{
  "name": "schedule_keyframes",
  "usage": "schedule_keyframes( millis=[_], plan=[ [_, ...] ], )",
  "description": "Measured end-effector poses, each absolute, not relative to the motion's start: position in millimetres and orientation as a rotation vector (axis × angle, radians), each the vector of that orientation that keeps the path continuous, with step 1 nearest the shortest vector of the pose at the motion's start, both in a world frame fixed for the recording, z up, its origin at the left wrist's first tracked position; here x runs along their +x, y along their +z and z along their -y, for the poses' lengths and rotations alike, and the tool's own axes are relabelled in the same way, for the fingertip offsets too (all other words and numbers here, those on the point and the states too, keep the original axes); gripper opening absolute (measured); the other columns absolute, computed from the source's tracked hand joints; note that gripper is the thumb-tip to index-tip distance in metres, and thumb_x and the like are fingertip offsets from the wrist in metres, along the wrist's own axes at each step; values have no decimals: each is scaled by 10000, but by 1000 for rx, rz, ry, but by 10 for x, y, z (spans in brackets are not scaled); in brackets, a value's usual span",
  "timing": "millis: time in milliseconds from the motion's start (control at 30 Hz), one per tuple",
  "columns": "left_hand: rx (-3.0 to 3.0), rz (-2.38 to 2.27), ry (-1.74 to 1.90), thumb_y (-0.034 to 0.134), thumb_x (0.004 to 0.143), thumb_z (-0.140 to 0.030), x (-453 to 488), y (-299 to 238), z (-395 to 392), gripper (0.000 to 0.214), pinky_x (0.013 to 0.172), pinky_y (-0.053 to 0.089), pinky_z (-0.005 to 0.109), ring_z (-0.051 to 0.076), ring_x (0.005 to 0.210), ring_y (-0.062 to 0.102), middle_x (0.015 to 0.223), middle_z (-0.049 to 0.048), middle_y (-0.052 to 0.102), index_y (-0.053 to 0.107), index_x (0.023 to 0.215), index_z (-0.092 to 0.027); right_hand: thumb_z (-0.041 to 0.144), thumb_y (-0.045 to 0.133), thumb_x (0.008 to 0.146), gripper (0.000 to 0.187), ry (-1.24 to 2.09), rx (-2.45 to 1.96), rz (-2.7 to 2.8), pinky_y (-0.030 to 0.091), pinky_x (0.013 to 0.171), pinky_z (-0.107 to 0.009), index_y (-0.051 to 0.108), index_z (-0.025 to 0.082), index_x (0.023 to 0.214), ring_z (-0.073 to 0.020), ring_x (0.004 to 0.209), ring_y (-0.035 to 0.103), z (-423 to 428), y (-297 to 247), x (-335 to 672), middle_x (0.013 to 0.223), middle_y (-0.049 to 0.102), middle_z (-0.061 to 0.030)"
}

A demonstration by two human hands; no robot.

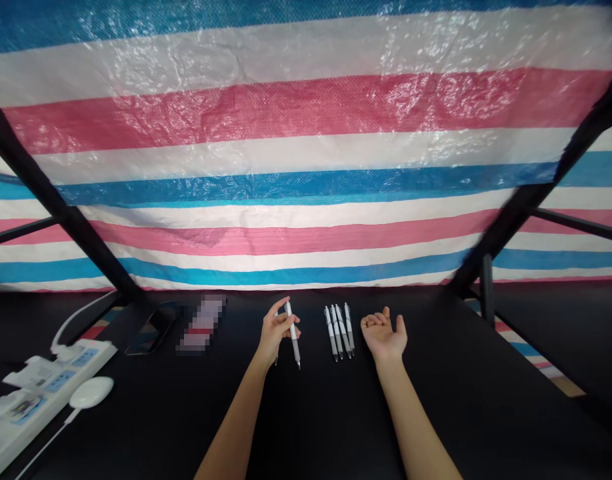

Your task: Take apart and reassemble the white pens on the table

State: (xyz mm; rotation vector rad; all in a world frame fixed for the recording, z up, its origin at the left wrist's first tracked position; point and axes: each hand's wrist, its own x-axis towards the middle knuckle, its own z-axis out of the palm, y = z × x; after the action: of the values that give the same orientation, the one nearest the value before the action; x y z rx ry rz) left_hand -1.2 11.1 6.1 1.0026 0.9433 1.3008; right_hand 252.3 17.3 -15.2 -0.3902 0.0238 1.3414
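My left hand (277, 333) is closed in a pinch on a white and grey click pen (293, 340), whose tip points down toward me. Part of a second pen (276, 362) shows at the left side of this hand, mostly hidden by it, so I cannot tell whether it is held. Several similar white and grey pens (335, 332) lie side by side on the black table (326, 413), between my hands. My right hand (386, 339) rests palm up just right of that row, empty, with loosely curled fingers and the thumb apart.
On the left lie a black phone (152, 329) and a blurred-out flat item (203, 325). A white power strip (51, 393) with plugs and a white puck-shaped device (91, 392) on a cable stand nearer. Black frame bars (516, 207) and a striped sheet (306, 200) bound the back.
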Motion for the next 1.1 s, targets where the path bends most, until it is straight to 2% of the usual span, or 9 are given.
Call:
schedule_keyframes(
  millis=[333,533,1100],
  plan=[
    [1002,-991,1330,718,647,-380,-5,72,-111,678,499,506,262,112,459,593,703,8,653,460,1238,-171,411,319,891,326,1352,-373,-69,404,535,-258,550,202,792,-85,448,419,-175,-142,2518,517,399,69],
    [965,-1001,1400,719,650,-378,-6,79,-121,726,536,521,262,98,492,592,743,12,653,429,1289,-194,419,372,871,285,1362,-369,-20,405,540,-257,548,211,787,-85,449,424,-184,-172,2531,512,400,72],
    [977,-1009,1402,723,645,-381,-50,61,-138,693,534,524,268,108,494,600,756,38,674,473,1256,-171,377,431,841,213,1353,-406,-39,398,530,-256,540,206,774,-80,448,421,-186,-160,2521,524,396,78]
  ],
)
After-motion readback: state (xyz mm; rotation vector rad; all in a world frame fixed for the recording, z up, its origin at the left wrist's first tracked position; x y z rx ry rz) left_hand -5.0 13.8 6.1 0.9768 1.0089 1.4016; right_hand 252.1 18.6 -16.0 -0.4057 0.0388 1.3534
